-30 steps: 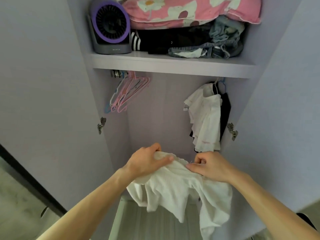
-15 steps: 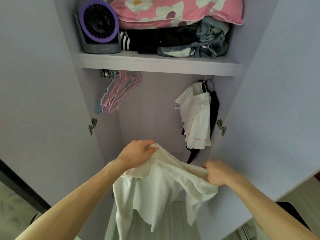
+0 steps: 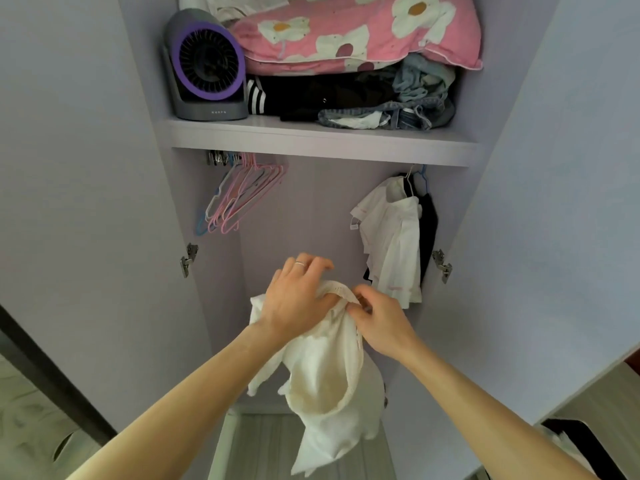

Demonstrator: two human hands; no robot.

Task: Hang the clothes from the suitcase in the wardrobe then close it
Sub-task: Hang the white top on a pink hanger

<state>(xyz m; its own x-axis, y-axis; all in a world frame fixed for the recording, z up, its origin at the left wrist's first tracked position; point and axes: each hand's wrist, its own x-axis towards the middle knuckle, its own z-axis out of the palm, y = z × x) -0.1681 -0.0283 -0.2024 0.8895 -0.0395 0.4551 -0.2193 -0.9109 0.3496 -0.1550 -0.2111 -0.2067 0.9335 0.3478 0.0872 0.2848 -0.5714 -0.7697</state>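
Both hands have drawn together, left hand [image 3: 298, 301] and right hand [image 3: 381, 323] pinching the white top [image 3: 322, 386]; fan [image 3: 207, 65] lettering unreadable.

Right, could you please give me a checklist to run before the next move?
1. Grip on the white garment by left hand and right hand: ok.
2. Hanger inside the garment: not ok, none visible.
3. Spare pink hangers hanging at left: ok.
4. A hand free to take one: not ok.
5. Gap between them and the hung white shirt: ok.
6. Both wardrobe doors open: ok.
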